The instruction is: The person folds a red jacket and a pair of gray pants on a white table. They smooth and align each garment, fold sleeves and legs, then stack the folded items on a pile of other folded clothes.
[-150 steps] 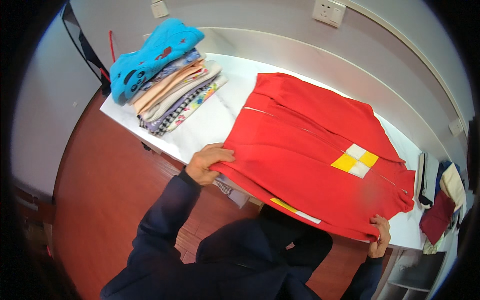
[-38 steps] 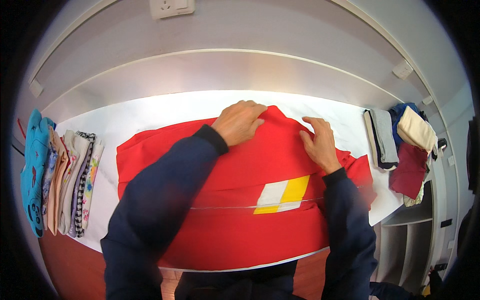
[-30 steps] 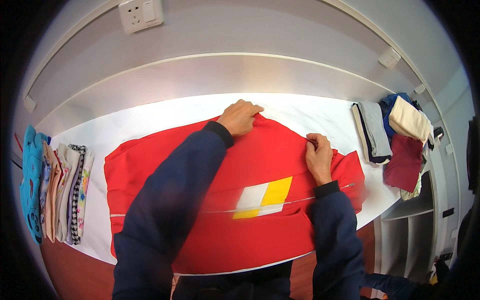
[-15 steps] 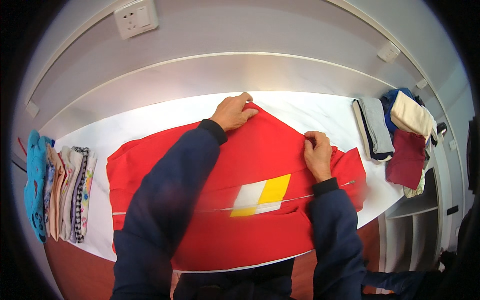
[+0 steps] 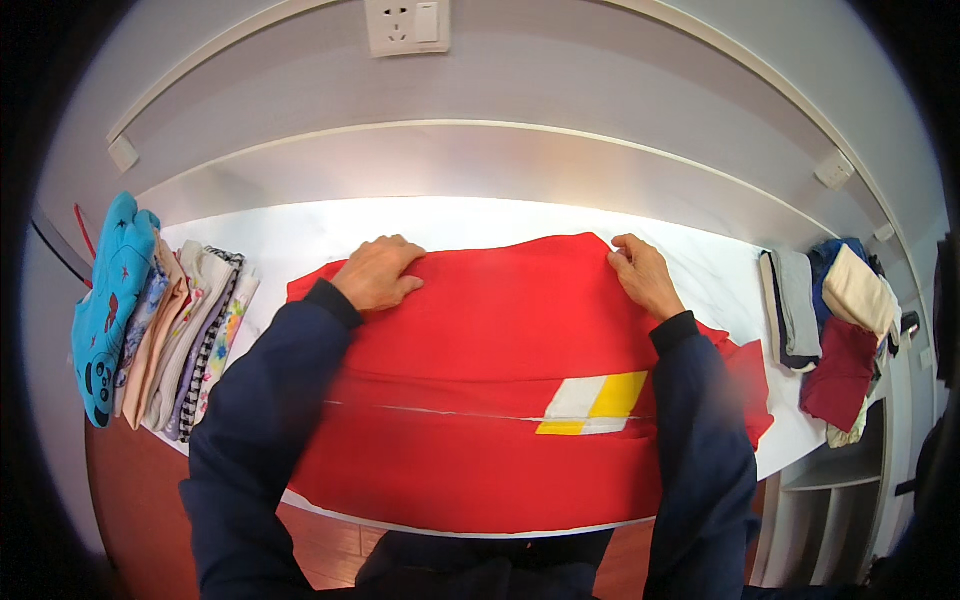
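A red zip jacket (image 5: 480, 320) lies spread across the white tabletop, its pale zip running crosswise and a white-and-yellow patch beside it. My left hand (image 5: 378, 274) is at the jacket's far edge, left of the middle, fingers bent over the edge and thumb on the cloth. At the far right corner, my right hand (image 5: 645, 275) pinches the edge between thumb and fingers. A crumpled red part, probably a sleeve, sticks out to the right past my right forearm. Both forearms, in dark blue sleeves, cover parts of the jacket's sides.
Folded clothes (image 5: 200, 330) stand in a row at the left end, a blue printed piece (image 5: 112, 310) outermost. To the right lie a grey folded garment (image 5: 797, 310), a cream one (image 5: 858, 296) and a maroon one (image 5: 842, 372). A wall with a socket (image 5: 408, 26) rises behind.
My left hand has moved left along the far edge, away from the peak it held. That edge now lies straighter. My right hand holds the right corner. The view has shifted left.
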Demonstrator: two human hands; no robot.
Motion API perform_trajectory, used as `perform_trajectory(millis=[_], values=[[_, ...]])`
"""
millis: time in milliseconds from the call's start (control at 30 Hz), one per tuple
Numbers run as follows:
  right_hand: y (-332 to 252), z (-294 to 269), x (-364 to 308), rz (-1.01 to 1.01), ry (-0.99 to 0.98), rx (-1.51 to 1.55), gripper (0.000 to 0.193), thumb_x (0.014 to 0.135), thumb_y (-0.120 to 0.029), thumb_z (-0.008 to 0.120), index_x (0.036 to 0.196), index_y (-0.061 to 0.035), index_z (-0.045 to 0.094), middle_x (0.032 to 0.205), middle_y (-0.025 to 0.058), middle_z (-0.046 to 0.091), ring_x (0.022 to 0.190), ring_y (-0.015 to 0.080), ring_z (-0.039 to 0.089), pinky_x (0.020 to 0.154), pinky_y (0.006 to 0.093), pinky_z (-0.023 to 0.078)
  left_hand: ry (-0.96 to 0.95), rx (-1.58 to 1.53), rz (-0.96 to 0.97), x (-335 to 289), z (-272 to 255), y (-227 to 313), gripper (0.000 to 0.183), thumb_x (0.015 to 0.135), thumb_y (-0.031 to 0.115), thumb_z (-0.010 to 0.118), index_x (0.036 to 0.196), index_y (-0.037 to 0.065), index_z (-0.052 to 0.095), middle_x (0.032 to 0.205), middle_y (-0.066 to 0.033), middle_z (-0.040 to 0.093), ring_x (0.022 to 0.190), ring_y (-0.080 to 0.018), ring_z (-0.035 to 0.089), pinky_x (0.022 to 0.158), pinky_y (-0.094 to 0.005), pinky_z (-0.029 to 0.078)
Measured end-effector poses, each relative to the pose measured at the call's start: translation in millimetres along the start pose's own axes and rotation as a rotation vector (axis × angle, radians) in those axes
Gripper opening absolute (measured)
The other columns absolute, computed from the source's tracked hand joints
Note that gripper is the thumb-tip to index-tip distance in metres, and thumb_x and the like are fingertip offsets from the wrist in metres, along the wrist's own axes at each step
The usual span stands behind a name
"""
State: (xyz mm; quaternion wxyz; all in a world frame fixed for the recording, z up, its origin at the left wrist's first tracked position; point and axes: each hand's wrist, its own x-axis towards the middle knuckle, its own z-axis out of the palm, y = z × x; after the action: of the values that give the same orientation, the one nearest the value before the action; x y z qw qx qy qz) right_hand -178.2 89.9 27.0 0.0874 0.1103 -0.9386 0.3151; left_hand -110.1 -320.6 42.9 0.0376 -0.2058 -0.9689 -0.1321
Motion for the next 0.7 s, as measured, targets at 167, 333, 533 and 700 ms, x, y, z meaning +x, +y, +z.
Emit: perform_trajectory(millis=[167, 333, 533, 700], values=[[-6.2, 4.8, 15.7, 0.083, -0.114, -0.018, 0.028, 0.079, -0.01, 0.069, 0.104, 0.0013, 0.071, 0.093, 0.0201, 0.072, 0.085, 0.0341, 0.069, 0.078, 0.0409, 0.054, -0.105, -0.13, -0.205, -20.4, -27.1, -34.3, 0.051, 0.08, 0.031, 0.079, 0.121, 0.002, 0.067, 0.107, -0.0195, 0.069, 0.103, -0.0384, 0.064, 0.094, -0.0432, 0.051], [-6.6, 1.4, 16.6, 0.091, -0.138, 0.049, 0.017, 0.077, -0.003, 0.065, 0.092, 0.0015, 0.068, 0.082, 0.0137, 0.07, 0.076, 0.0255, 0.066, 0.073, 0.0349, 0.052, -0.16, -0.178, -0.244, -20.2, -27.6, -37.7, 0.04, 0.076, 0.028, 0.082, 0.1, -0.001, 0.068, 0.1, -0.0219, 0.068, 0.096, -0.0391, 0.064, 0.084, -0.0447, 0.051], [-19.9, -21.3, -5.6, -0.051, -0.031, 0.286, 0.017, 0.079, 0.006, 0.062, 0.095, -0.0007, 0.062, 0.078, 0.0038, 0.059, 0.073, 0.0147, 0.058, 0.07, 0.0302, 0.049, 0.18, -0.031, -0.003, -42.2, -25.0, -14.5, 0.029, 0.077, 0.011, 0.077, 0.098, 0.001, 0.06, 0.087, -0.0199, 0.061, 0.082, -0.0397, 0.061, 0.072, -0.046, 0.049], [-45.1, -57.0, -58.7, -0.208, 0.004, 0.217, 0.022, 0.077, 0.011, 0.06, 0.095, -0.0019, 0.06, 0.085, 0.0043, 0.059, 0.078, 0.0161, 0.059, 0.07, 0.0308, 0.049, 0.365, 0.113, 0.177, -73.6, -31.6, 1.0, 0.031, 0.075, 0.001, 0.071, 0.103, 0.003, 0.058, 0.09, -0.0158, 0.058, 0.083, -0.0364, 0.059, 0.074, -0.0449, 0.048]])
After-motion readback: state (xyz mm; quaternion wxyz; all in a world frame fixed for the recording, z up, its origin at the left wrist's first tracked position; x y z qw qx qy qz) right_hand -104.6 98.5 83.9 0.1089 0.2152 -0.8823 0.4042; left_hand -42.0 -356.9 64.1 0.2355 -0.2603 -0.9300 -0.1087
